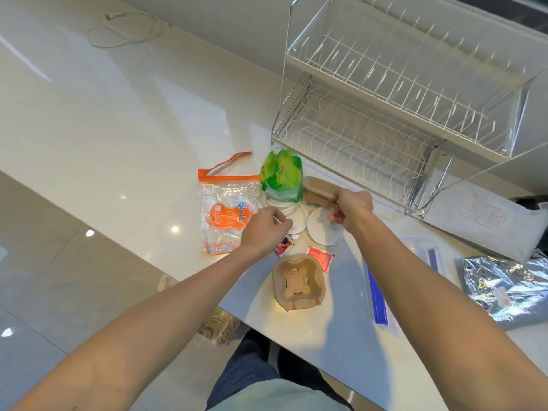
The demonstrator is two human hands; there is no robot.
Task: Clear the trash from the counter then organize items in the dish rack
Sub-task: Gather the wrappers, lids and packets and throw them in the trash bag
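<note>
An empty two-tier wire dish rack (pixel 394 120) stands at the back right of the counter. In front of it lie white paper plates (pixel 296 216), a round white lid (pixel 321 232), a crumpled green bag (pixel 281 176) and a brown pulp tray (pixel 317 188). My left hand (pixel 264 229) has its fingers curled at the edge of the plates, pinching a thin white piece. My right hand (pixel 353 210) is curled over the lid's far edge; what it holds is unclear. A brown cup carrier (pixel 298 281) and red sauce packets (pixel 320 258) lie nearer.
An orange-and-clear plastic bag (pixel 225 209) lies to the left. Blue-edged zip bags (pixel 376 292), a silver foil bag (pixel 510 289) and a grey pouch (pixel 477 218) cover the right. The counter's front edge runs diagonally; a bag (pixel 219 327) sits on the floor below.
</note>
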